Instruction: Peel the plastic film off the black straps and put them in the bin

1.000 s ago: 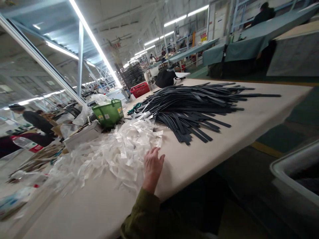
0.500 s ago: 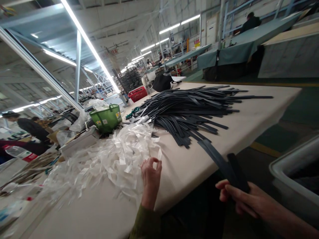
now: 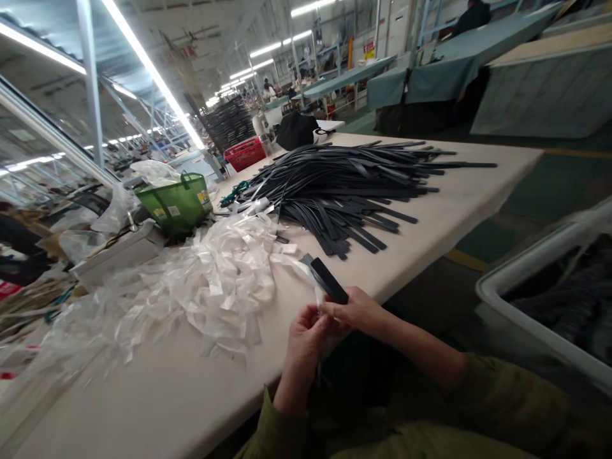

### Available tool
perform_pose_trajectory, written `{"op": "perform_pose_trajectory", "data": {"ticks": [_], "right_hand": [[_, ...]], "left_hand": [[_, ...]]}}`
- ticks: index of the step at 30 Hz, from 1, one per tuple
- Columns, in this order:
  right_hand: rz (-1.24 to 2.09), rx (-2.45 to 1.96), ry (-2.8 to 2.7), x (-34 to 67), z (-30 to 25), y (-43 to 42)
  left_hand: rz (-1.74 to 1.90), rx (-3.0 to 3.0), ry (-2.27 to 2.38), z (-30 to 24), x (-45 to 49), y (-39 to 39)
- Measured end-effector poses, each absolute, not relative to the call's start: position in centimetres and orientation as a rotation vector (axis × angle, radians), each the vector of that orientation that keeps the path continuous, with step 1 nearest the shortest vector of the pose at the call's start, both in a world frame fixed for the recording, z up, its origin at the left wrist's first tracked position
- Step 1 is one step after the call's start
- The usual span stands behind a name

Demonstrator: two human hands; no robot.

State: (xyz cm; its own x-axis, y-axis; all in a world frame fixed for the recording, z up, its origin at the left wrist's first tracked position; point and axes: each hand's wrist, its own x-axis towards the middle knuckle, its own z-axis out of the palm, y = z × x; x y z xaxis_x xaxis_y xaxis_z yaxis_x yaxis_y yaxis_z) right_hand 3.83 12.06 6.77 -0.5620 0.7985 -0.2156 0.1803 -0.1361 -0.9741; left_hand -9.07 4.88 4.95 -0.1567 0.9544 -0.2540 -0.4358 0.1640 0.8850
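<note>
My right hand (image 3: 358, 312) is closed around a dark strip (image 3: 329, 280), whose end points up and left over the table edge. Just beside it, my left hand (image 3: 308, 338) is closed in a pinch, its fingertips meeting those of the right. A thin white film strip (image 3: 319, 294) shows at the fingertips, and some pale film hangs below them; the exact grip is partly hidden. Beyond the hands, a large heap of dark strips (image 3: 335, 185) lies on the table. To the left spreads a pile of crumpled white film strips (image 3: 229, 274).
A pale cloth covers the table (image 3: 157, 395). Behind the film pile stand a green bag (image 3: 174, 204) and a red basket (image 3: 245, 154). A black bag (image 3: 297, 131) sits at the far end. At right is a white-rimmed bin (image 3: 497, 299) with dark material inside.
My right hand has brought the dark strip in from the right to meet my left hand. The left hand has moved slightly right and down, and the view has shifted.
</note>
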Motion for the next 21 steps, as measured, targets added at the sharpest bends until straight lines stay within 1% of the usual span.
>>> {"op": "perform_pose_trajectory", "data": {"ticks": [6, 15, 21], "right_hand": [[1.520, -1.127, -1.754, 3.3, 7.6, 14.4], [1.439, -1.128, -1.758, 3.2, 8.2, 15.7], [1.439, -1.129, -1.760, 3.3, 7.8, 15.2]], "left_hand": [[1.227, 0.595, 1.191, 5.4, -9.4, 4.3], [0.998, 0.554, 1.031, 4.5, -7.5, 2.5], [1.013, 0.399, 1.033, 4.1, -7.1, 3.1]]}}
